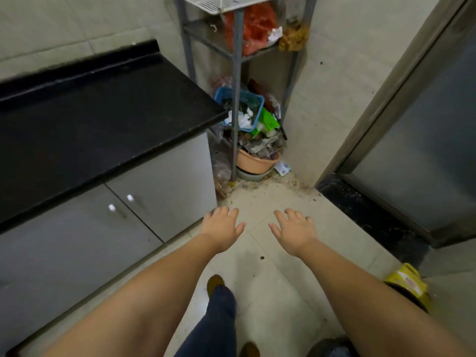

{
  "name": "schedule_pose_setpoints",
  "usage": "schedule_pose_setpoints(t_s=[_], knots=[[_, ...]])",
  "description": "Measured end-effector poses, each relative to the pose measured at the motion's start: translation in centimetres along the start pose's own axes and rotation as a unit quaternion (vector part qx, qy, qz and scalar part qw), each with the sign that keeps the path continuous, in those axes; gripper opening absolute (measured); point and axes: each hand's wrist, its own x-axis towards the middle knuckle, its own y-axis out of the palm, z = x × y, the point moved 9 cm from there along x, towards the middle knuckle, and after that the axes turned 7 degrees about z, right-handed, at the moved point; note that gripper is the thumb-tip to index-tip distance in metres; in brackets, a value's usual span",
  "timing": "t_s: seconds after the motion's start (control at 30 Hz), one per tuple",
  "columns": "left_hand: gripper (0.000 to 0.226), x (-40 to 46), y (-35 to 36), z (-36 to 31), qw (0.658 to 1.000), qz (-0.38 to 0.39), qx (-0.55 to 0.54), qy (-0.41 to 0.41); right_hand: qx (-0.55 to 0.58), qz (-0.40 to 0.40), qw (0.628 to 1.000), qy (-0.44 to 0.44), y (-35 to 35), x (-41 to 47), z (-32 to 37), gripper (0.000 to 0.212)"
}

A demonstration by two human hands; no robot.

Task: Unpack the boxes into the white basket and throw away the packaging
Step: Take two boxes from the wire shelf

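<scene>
- Far left, the black surface (98, 104) above the grey cabinet doors (144, 202) lies bare in this view; no boxes and no white basket are to be seen on it or anywhere else in frame, so you cannot yet tell where the task's things stand.
- Your left hand (221, 228) hangs over the tiled floor (260, 279), fingers spread, palm down, grasping nothing.
- Just beside it, apart, your right hand (296, 230) is likewise released and empty.
- Beyond both hands, the metal rack (235, 99) in the corner holds a blue basket (253, 104) of scraps, with a tan basin (255, 161) at its foot; neither is the white basket.
- At lower right, a yellow package (409, 282) sits on a dark, round container, possibly a bin; part is hidden by your arm, and its contents cannot be read.
- Judging from the task alone, expect cardboard boxes: light, stiff at the edges, soft in the panels. Take hold at opposite corners or under the base, not by loose flaps, which could tear or let the contents drop.
</scene>
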Motion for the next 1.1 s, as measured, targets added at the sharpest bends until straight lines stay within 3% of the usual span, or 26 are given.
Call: schedule_pose_setpoints(t_s=[0.17, 0.37, 0.7, 0.8, 0.97, 1.1], knots=[[0.051, 9.5, -9.6, 1.9, 0.998, -0.061, -0.011, 0.008, 0.011, -0.038, 0.999, 0.001, -9.0, 10.2, -0.6, 0.051], [0.052, 19.0, -27.1, 4.4, 0.984, -0.173, 0.028, 0.018, 0.045, -0.148, 0.988, -0.007, -26.7, 20.6, -0.8, 0.050], [0.044, 28.2, -54.8, 6.4, 0.912, -0.407, 0.043, 0.019, 0.015, -0.326, 0.942, -0.082, -53.0, 33.6, -1.2, 0.045], [0.044, 31.7, -60.9, 7.5, 0.902, -0.431, 0.022, -0.023, -0.003, -0.370, 0.921, -0.120, -60.2, 37.5, -1.2, 0.044], [0.050, 38.3, -67.4, 9.9, 0.892, -0.426, -0.068, -0.136, -0.045, -0.380, 0.907, -0.175, -68.3, 43.7, -0.3, 0.044], [0.066, 43.0, -68.7, 12.5, 0.872, -0.384, -0.210, -0.221, -0.020, -0.305, 0.933, -0.189, -70.0, 48.4, 0.2, 0.049]])
